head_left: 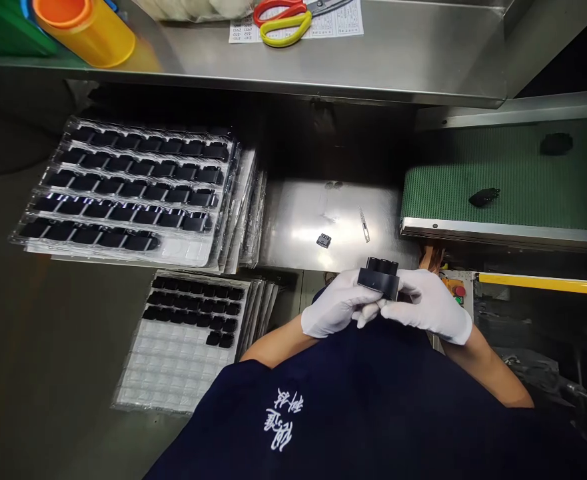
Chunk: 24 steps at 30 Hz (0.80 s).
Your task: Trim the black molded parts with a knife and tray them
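Note:
Both of my hands wear white gloves and meet in front of my chest. Between them is a black plastic part (379, 279) with a curved flat face and several round barrels along its top. My left hand (337, 301) closes on its left and lower side. My right hand (420, 303) grips its right side, fingers bent around the edge. Beyond my hands, a small black ribbed piece (324, 240) and a thin metal tool (364, 224), perhaps tweezers or a blade, lie on the steel table (293, 220).
Stacked clear trays (188, 250) of black parts stand at left, with a lower tray stack (168, 373) nearer me. A green conveyor belt (438, 190) at right carries black parts (484, 197). Scissors (286, 30) and an orange cup (86, 33) rest on the shelf (398, 53).

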Each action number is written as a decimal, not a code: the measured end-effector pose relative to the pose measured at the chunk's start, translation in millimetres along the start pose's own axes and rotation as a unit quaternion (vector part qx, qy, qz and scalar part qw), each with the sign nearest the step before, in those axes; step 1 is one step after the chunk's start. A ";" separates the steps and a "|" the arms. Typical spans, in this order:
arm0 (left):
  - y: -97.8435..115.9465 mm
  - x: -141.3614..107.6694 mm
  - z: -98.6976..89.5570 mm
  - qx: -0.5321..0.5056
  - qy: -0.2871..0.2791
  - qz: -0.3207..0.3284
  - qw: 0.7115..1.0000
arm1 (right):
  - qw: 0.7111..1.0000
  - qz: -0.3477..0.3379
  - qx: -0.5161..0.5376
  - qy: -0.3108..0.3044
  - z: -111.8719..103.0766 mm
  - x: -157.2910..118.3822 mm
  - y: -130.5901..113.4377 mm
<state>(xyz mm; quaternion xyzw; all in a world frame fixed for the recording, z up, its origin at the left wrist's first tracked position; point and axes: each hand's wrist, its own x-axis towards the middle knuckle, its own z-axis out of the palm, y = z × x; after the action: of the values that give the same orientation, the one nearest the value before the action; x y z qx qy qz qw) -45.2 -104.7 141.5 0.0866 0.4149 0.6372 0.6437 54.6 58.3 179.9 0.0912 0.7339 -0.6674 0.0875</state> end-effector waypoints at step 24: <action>-37.9 94.5 -151.4 0.532 0.361 -0.147 0.752 | 0.929 0.042 -0.237 0.280 -4.9 -30.9 100.9</action>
<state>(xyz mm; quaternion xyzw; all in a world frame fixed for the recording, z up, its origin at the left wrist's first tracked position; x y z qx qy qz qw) -129.2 -90.1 -19.8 0.1167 0.8958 0.1947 0.3821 109.8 71.9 90.9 0.2813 0.8610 -0.4171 -0.0748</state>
